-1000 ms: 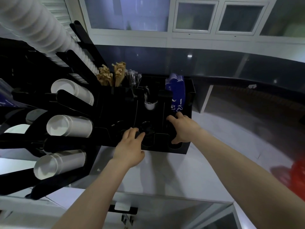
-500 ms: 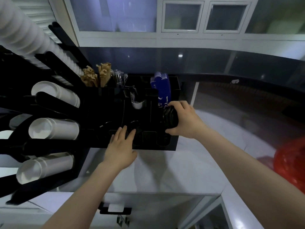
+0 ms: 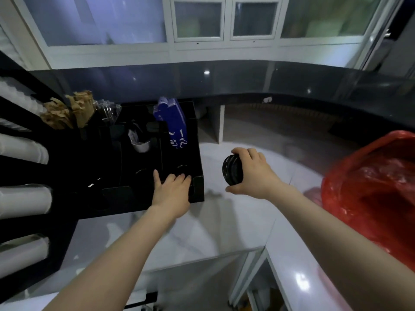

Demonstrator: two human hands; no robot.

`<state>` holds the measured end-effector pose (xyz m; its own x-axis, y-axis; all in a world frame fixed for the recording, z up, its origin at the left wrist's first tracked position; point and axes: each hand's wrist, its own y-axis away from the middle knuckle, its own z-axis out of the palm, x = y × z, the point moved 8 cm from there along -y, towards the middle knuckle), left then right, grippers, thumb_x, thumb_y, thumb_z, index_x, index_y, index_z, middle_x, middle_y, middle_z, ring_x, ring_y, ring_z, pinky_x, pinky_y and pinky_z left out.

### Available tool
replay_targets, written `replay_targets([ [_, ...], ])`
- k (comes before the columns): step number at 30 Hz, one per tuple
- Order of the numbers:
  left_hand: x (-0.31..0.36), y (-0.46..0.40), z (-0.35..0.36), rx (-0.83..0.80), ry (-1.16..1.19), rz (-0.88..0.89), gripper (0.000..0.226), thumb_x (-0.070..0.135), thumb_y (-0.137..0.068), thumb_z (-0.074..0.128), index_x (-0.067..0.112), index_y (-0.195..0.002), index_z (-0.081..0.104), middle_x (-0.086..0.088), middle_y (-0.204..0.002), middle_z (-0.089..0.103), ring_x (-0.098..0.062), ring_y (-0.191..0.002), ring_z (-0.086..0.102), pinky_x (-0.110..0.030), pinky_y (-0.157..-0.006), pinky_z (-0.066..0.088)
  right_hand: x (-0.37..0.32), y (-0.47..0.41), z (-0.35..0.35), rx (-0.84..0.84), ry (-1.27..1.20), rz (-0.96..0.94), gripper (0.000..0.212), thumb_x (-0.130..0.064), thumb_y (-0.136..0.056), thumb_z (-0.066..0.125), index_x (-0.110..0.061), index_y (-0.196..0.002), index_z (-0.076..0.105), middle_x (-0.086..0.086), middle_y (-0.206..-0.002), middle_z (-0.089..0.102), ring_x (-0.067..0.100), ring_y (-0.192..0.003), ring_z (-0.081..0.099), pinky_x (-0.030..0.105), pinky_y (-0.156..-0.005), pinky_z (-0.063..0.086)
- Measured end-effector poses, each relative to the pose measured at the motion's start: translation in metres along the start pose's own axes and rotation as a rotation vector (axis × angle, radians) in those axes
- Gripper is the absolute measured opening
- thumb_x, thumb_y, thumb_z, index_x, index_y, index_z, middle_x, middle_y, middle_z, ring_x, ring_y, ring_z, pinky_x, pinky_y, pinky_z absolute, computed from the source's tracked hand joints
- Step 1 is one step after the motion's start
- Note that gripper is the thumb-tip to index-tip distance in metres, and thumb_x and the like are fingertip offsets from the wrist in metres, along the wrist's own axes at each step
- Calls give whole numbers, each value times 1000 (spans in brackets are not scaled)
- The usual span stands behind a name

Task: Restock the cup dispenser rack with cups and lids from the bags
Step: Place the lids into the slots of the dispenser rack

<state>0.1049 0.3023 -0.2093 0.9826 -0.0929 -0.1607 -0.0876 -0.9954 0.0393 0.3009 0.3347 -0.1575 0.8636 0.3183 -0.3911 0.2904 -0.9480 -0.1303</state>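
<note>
My right hand (image 3: 252, 173) grips a short stack of black lids (image 3: 232, 169) in the air, to the right of the black organiser box (image 3: 197, 189) on the white counter. My left hand (image 3: 171, 190) rests on the box's front right corner, fingers reaching into a lid slot where more black lids (image 3: 183, 170) lie. The black cup dispenser rack (image 3: 27, 171) at the left edge holds rows of white cups (image 3: 24, 200) lying on their sides.
A red plastic bag (image 3: 370, 189) sits on the counter at the right. The box also holds blue sleeves (image 3: 173, 124), brown paper items (image 3: 67, 111), clear cutlery and a small white cup (image 3: 141, 145). A dark raised ledge runs behind the white counter (image 3: 202, 232).
My right hand lifted the stack of black lids out of the box's right slot and carried it rightward. My left hand shifted right to the box's front corner. The view swung right.
</note>
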Motion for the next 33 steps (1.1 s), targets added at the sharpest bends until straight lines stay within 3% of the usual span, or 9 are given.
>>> replay_targets([
  [5, 3, -2, -1, -37, 41, -1, 69, 32, -89, 49, 22, -150, 19, 2, -153, 27, -22, -137, 25, -65, -110, -2, 2, 5, 3, -28, 13, 9, 102, -53, -56, 82, -26, -138, 28, 1, -133, 34, 27, -123, 31, 41, -100, 38],
  [10, -2, 13, -5, -7, 27, 10, 82, 28, -91, 49, 21, -151, -6, -2, -160, -11, -22, -146, -10, -56, -113, -6, -27, 2, 1, -43, -74, -87, 102, -52, -56, 81, -23, -138, 27, 0, -135, 37, 24, -120, 36, 35, -97, 38],
  [12, -6, 25, -12, 81, 73, 11, 84, 28, -92, 49, 18, -150, -10, -4, -159, -17, -21, -145, -16, -47, -116, -5, -45, 2, 4, -56, -79, -143, 98, -52, -56, 80, -24, -136, 29, -1, -131, 39, 24, -118, 38, 33, -96, 39],
  [17, -35, 67, -45, 283, 427, -45, 69, 30, -95, 48, 19, -152, 10, 1, -160, 7, -12, -146, -1, -31, -117, 1, -101, -1, 16, -77, -138, -274, 96, -50, -55, 82, -31, -132, 28, -3, -126, 32, 21, -116, 39, 32, -96, 42],
  [19, -53, 89, -64, 380, 599, -95, 59, 29, -95, 49, 19, -149, 25, 5, -154, 26, -7, -142, 17, -25, -115, 15, -134, 1, 17, -66, -167, -349, 98, -49, -57, 84, -31, -135, 27, -1, -129, 29, 22, -117, 41, 34, -98, 45],
  [21, -73, 114, -85, 484, 759, -127, 43, 35, -95, 46, 24, -137, 46, 16, -130, 50, 5, -119, 43, -15, -96, 36, -174, 7, 14, -51, -206, -447, 101, -51, -58, 83, -31, -138, 25, -1, -133, 26, 24, -122, 39, 37, -101, 44],
  [23, -92, 139, -103, 553, 844, -129, 26, 42, -93, 43, 34, -113, 57, 19, -100, 63, 9, -91, 55, -9, -70, 41, -215, 17, 10, -44, -240, -547, 103, -54, -59, 82, -31, -141, 24, 0, -137, 24, 24, -124, 37, 37, -103, 43],
  [26, -131, 180, -121, 667, 844, -232, 7, 43, -88, 54, 39, -94, 55, 18, -78, 61, 7, -81, 56, -6, -64, 40, -274, 33, 4, -45, -232, -657, 105, -57, -60, 80, -33, -143, 20, 0, -138, 26, 23, -126, 36, 40, -102, 43],
  [33, -238, 298, -128, 813, 893, -454, 21, 40, -79, 66, 38, -97, 56, 15, -71, 62, 3, -71, 58, -9, -59, 42, -419, 85, 18, -1, -206, -805, 111, -52, -59, 83, -31, -147, 19, 2, -136, 29, 28, -125, 33, 43, -105, 37],
])
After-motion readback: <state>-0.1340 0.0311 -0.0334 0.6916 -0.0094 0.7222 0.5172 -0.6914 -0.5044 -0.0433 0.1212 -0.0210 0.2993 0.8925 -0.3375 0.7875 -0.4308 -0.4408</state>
